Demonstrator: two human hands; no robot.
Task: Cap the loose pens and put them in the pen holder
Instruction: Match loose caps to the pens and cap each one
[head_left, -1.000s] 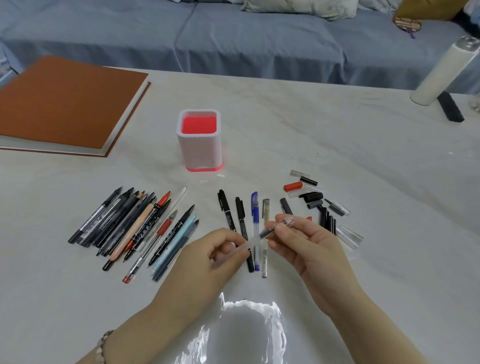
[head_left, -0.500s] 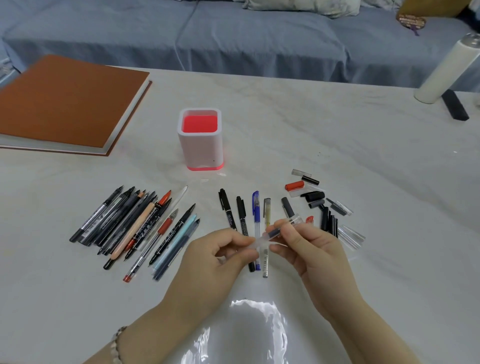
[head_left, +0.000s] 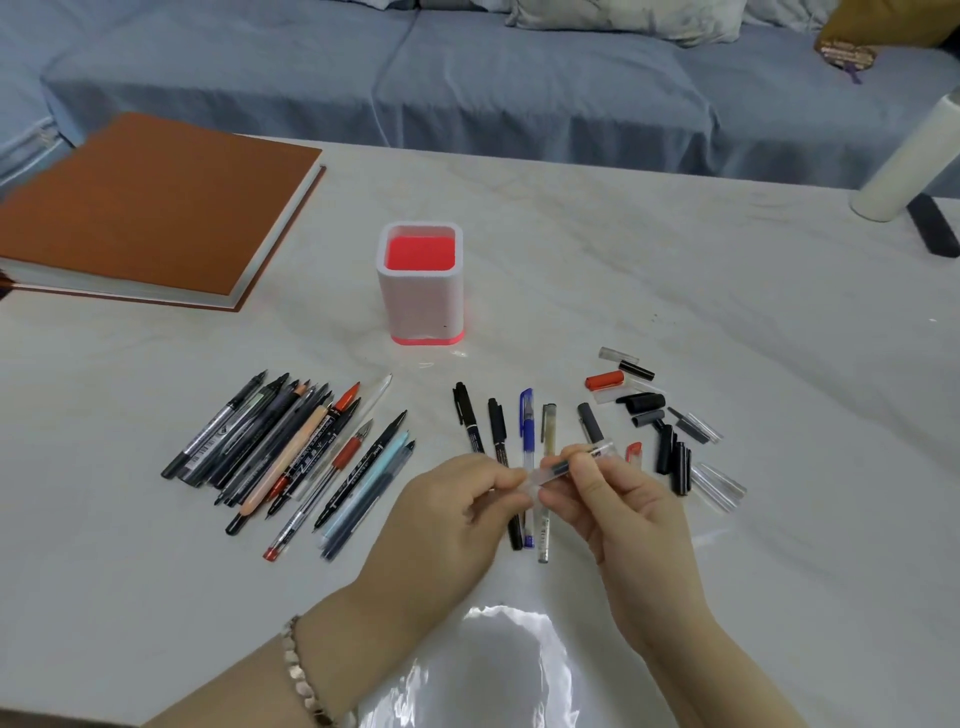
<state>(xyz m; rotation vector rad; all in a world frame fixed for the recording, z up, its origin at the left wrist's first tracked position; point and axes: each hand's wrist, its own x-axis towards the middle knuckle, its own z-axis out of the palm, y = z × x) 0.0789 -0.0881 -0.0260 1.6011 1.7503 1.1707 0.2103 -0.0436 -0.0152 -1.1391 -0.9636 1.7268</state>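
Left hand (head_left: 451, 522), right hand (head_left: 626, 514) pinch pen (head_left: 560, 470) over white table (head_left: 675, 291) before sofa (head_left: 467, 78).

Near the table (head_left: 675, 270) edge, the left hand (head_left: 457, 514) and right hand (head_left: 618, 504) pinch a clear pen (head_left: 563, 465), with the pink pen holder (head_left: 421, 291) farther back, uncapped pens (head_left: 291, 447) left and caps (head_left: 660, 415) right.

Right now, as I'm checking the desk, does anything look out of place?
Nothing spilled or broken. The pen holder stands upright with no pens showing inside, while capped pens lie on the table. Left hand and right hand hold a clear pen.
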